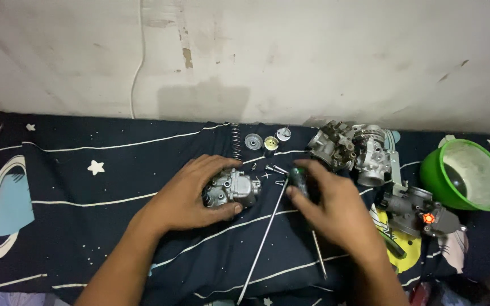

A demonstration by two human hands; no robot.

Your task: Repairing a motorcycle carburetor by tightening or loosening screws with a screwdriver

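Observation:
My left hand lies over a small silver carburettor body on a dark space-print cloth, with the thumb under its front edge. My right hand is blurred; its fingers close on the dark green handle of a screwdriver just right of the carburettor. A thin long metal rod runs diagonally between my hands toward the near edge. Tiny screws and a small spring lie just beyond the carburettor.
A coil spring and three round metal caps sit near the wall. To the right are a larger carburettor assembly, another dark one with a red knob, and a tipped green bowl. A second rod lies by my right wrist.

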